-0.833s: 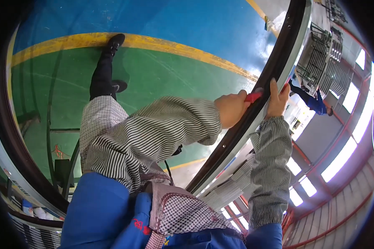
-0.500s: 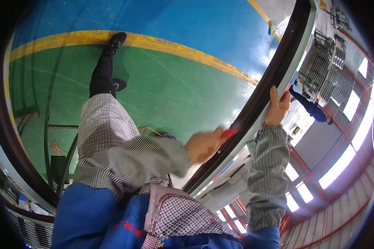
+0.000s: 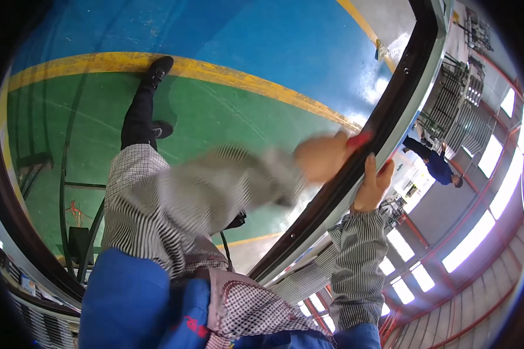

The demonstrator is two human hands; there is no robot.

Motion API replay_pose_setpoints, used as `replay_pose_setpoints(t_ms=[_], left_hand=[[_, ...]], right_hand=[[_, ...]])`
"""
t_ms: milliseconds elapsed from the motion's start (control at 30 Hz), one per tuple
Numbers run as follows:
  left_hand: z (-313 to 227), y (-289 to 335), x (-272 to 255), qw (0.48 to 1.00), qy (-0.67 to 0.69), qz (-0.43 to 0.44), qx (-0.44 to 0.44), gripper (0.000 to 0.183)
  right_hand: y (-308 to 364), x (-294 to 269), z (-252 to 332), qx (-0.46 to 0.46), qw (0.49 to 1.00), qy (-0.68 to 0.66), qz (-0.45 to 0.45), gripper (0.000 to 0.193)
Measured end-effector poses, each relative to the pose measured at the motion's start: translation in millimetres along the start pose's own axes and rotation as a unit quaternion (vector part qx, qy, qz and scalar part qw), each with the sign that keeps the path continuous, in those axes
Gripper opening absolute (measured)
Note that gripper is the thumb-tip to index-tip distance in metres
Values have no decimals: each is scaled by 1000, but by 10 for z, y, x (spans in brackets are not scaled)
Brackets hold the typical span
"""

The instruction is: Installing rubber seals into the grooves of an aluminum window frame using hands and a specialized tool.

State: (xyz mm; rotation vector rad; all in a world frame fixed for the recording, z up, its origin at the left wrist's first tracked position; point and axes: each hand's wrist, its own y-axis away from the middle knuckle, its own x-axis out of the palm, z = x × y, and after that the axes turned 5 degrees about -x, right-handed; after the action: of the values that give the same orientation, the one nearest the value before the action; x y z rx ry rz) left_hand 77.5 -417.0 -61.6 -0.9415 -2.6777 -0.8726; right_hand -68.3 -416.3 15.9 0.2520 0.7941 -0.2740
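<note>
My left hand (image 3: pixel 321 158), smeared by motion, is closed on a small red object (image 3: pixel 360 140) at the inner side of a long dark frame (image 3: pixel 384 107) with a pale outer edge. Blur hides what kind of object it is. On the pale outer side of the same frame rests my right hand (image 3: pixel 371 189), a finger raised along the edge and the others partly behind it. The two hands are close together, one on each side of the frame. Both forearms wear striped sleeves.
Another dark, pale-edged bar (image 3: pixel 26 232) curves along the left. Dark metal legs (image 3: pixel 64 215) stand on the green floor (image 3: pixel 227 122), with a yellow line (image 3: pixel 244 75) and blue floor beyond. A co-worker in blue (image 3: pixel 439 168) is far off at right, near stacked racks (image 3: pixel 448 87).
My left hand has moved right and upward along the frame with the red object. My right hand appears slightly lower and further left in the picture, still at the frame's edge.
</note>
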Motion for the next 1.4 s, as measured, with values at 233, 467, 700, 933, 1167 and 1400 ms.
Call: replay_pose_setpoints(t_ms=[233,467,700,933,1167,1400], left_hand=[[324,608,296,999,-37,29,0,33],[-605,-712,-477,987,-64,-110,100,28],[-91,-51,-93,999,12,14,41,32],[-1422,-1783,-1285,983,-74,-81,150,31],[-494,-448,-546,997,-59,34,39,29],[-1758,-1953,-1480,966,-167,-131,147,36]], right_hand=[[30,-85,-5,4,998,56,3,20],[56,16,141,29,999,33,10,22],[54,9,130,78,996,27,-23,24],[21,10,249,68,995,62,44,22],[57,-55,202,90,991,95,11,28],[77,-16,208,69,995,76,16,29]])
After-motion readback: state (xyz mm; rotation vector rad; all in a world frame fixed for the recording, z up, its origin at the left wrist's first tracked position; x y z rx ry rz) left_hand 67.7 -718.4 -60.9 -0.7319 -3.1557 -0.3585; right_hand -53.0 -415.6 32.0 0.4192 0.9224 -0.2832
